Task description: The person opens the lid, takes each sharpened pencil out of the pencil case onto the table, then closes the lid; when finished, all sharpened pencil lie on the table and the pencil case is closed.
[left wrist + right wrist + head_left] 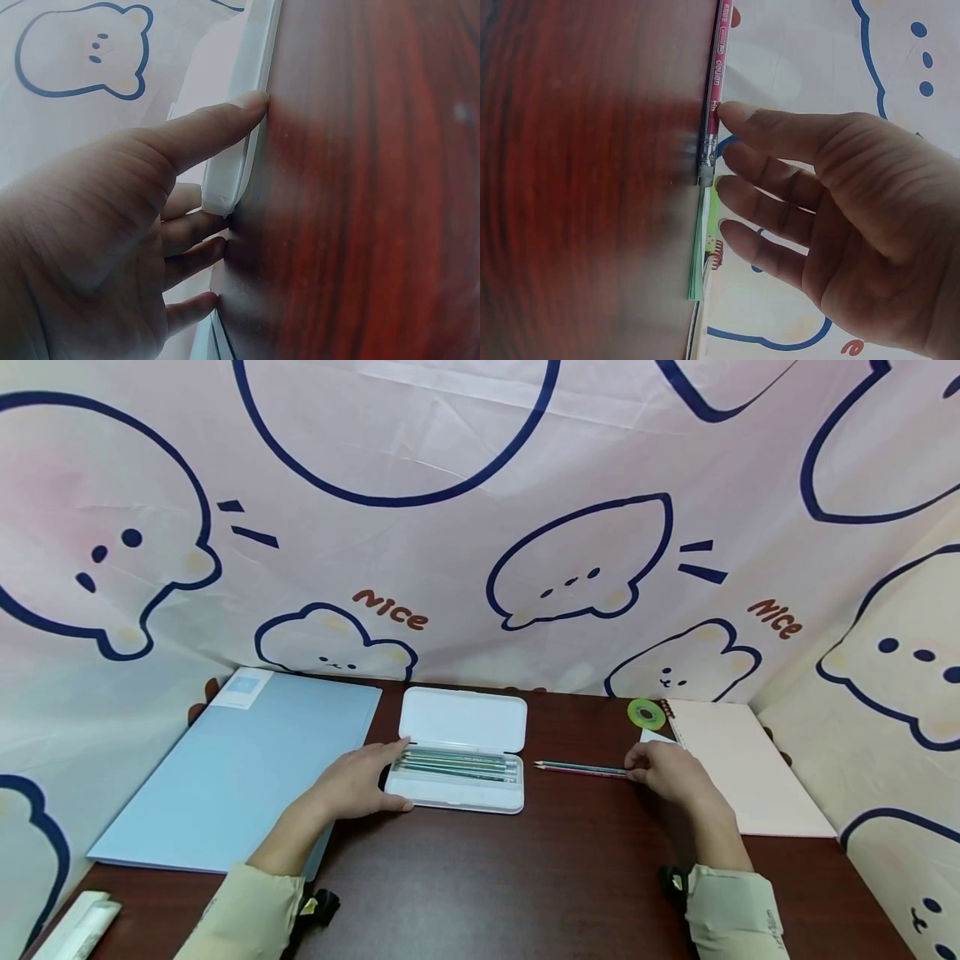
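A white pencil case [462,718] lies with its lid folded back, several green pencils [457,766] inside its tray. At its left end my left hand [362,783] holds it, thumb along the front edge and index finger at the back; the left wrist view shows the thumb [217,127] against the case side [238,142]. Two pencils, one reddish [581,770] and one teal, lie side by side on the table, tips pointing left. My right hand [678,777] pinches them at the eraser end. In the right wrist view the thumb touches the reddish pencil [719,75].
A light-blue folder [255,768] lies at the left. Beyond my right hand are a green round disc [647,714], a small white piece [656,737] and a spiral-bound pad [750,768]. A white-green packet [78,927] sits front left. Printed cloth hangs around the table.
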`<state>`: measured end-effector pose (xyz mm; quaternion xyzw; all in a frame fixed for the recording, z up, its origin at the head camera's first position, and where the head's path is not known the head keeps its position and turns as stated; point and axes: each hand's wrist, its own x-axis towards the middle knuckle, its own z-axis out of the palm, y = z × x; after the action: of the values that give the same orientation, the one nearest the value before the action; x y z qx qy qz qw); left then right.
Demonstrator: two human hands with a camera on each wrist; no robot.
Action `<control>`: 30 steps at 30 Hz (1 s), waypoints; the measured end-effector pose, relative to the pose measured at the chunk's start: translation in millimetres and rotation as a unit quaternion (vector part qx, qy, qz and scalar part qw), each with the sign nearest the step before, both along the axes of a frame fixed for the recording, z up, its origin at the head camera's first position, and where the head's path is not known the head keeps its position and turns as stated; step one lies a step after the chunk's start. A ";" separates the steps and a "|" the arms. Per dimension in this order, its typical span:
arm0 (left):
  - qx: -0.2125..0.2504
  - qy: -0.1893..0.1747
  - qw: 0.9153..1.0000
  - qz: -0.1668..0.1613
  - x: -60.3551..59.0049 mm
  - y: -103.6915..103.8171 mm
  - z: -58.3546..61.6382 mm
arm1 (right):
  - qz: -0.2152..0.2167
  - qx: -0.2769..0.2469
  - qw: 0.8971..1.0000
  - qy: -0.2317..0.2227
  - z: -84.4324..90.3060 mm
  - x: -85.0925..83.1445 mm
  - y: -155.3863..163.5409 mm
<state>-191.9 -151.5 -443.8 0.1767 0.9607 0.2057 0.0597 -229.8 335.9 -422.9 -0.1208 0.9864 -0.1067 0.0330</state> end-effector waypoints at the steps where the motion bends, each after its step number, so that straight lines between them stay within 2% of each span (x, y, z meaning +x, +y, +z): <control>1: 0.001 0.001 1.000 0.000 -0.2 -0.2 -0.1 | 0.000 -0.001 1.000 -0.001 -0.1 -0.4 -0.1; 11: 0.003 0.007 1.000 -0.002 -0.7 -0.8 0.5 | 0.003 -0.003 1.000 -0.005 -2.0 -5.9 -2.1; 17: 0.002 0.005 1.000 -0.004 -0.6 -1.0 -0.1 | 0.006 -0.007 1.000 0.011 -0.7 -6.1 -3.3; 22: 0.002 -0.002 1.000 0.000 -0.3 0.5 0.3 | 0.010 -0.044 0.999 0.027 3.7 -2.2 -11.6; 26: 0.003 -0.002 1.000 0.002 -1.1 1.7 0.6 | 0.037 -0.079 0.995 0.042 5.0 -2.1 -28.1; 30: 0.001 -0.003 1.000 0.004 -0.7 0.9 -0.2 | 0.077 -0.096 0.991 0.046 5.0 -5.9 -57.7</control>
<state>-192.6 -150.6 -444.0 0.1726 0.9610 0.2072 0.0613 -235.7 278.1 -417.9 -0.2035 0.9598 -0.1925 -0.0158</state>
